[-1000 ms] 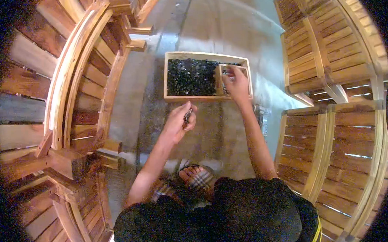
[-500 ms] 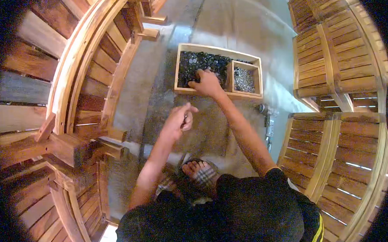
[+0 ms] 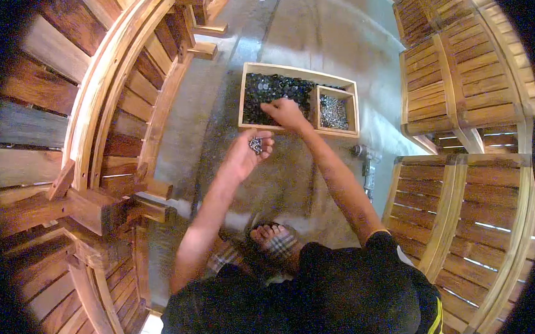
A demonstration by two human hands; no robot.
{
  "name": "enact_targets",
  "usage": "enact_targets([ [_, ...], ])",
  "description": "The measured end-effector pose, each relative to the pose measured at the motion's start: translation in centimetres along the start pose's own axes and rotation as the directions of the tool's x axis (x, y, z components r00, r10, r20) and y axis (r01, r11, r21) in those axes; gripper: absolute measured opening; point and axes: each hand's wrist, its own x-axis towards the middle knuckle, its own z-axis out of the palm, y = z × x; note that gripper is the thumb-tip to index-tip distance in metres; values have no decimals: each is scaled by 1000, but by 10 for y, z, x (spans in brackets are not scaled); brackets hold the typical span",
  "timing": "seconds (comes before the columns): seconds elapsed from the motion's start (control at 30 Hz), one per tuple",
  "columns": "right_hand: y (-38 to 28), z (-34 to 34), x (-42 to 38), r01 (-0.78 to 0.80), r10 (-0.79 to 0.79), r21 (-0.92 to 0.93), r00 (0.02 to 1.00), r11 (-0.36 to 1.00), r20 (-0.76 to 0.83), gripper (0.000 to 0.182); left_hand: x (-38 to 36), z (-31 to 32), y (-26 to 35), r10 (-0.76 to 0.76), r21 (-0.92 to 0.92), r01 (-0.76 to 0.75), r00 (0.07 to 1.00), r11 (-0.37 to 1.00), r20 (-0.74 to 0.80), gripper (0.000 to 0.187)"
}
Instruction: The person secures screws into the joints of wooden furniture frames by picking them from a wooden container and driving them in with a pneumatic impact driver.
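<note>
My left hand point(image 3: 247, 153) is palm up with the fingers curled, holding several small silver screws point(image 3: 256, 145) in front of a wooden box point(image 3: 296, 68). My right hand point(image 3: 286, 112) reaches over the near side of the box, at the small black round pieces point(image 3: 263, 86) that fill its larger compartment. Its fingers are drawn together; whatever is between them is too small to make out. A smaller compartment on the box's right contains many silver screws point(image 3: 334, 113).
Slatted wooden panels point(image 3: 132, 134) stand close on the left, and more slatted wooden panels point(image 3: 461, 87) on the right. The box rests on a smooth floor point(image 3: 217, 97). A dark tool-like object point(image 3: 367, 162) lies right of the box. My sandalled foot point(image 3: 273, 233) is below.
My left hand has moved up towards the box and turned open enough to show the screws in its palm. My right hand has shifted slightly, its fingers coming together at the black pieces.
</note>
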Motion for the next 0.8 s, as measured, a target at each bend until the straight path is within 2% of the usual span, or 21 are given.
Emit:
enact_targets([
  [0.03, -1, -2, 1, -1, 1, -4, 1000, 1000, 0, 47, 3, 0, 1, 0, -3, 0, 1000, 1000, 3, 34],
  [0.07, -1, -5, 2, -89, 99, 325, 995, 942, -15, 45, 5, 1, 3, -4, 10, 4, 1000, 1000, 19, 35],
  [0.1, 1, -7, 4, -155, 196, 617, 981, 771, 1, 44, 9, 1, 4, -9, 24, 8, 999, 1000, 37, 36],
  [0.13, 7, -7, 8, -154, 197, 613, 980, 775, -3, 44, 15, -3, 5, -9, 22, 8, 999, 1000, 43, 36],
  [0.17, 11, -9, 12, -198, 193, 854, 974, 481, 116, 39, 24, -8, 6, -45, -2, 45, 997, 999, 62, 36],
  [0.2, 11, -15, 12, -241, 144, 963, 964, 119, 223, 35, 28, -5, 11, -80, -27, 83, 993, 996, 84, 37],
  [0.23, 10, -16, 9, -186, 169, 982, 967, -43, 191, 28, 32, -2, 16, -80, -30, 83, 992, 996, 95, 37],
  [0.27, 9, -16, 6, -183, 172, 983, 967, -36, 186, 28, 35, -1, 21, -67, 12, 66, 996, 998, 59, 37],
  [0.33, 8, -15, 4, 2, 122, 986, 992, -170, 19, 27, 32, 15, 33, -44, 46, 43, 999, 998, 21, 36],
  [0.4, 12, -14, 7, 10, 140, 984, 990, -178, 15, 27, 33, 30, 41, 22, 71, -16, 996, 997, -86, 36],
  [0.47, 22, -11, 11, -27, 234, 995, 971, -98, 49, 27, 42, 28, 42, 32, 46, -29, 997, 999, -75, 35],
  [0.5, 22, -11, 12, -27, 233, 995, 971, -98, 50, 27, 44, 27, 43, 22, 65, -19, 999, 998, -41, 33],
  [0.6, 22, -10, 9, -23, 371, 947, 923, 322, -103, 29, 44, 26, 38, 13, 90, -12, 1000, 996, -14, 30],
  [0.63, 19, -13, 6, -28, 370, 946, 924, 323, -99, 29, 42, 28, 37, 18, 98, -16, 1000, 995, -20, 30],
  [0.7, 18, -18, 2, 10, 259, 977, 964, 214, -66, 31, 43, 29, 33, 15, 97, -9, 999, 995, -52, 29],
  [0.8, 21, -15, 8, -1, 328, 962, 940, 273, -92, 31, 43, 25, 30, 6, 79, 0, 997, 997, -72, 28],
])
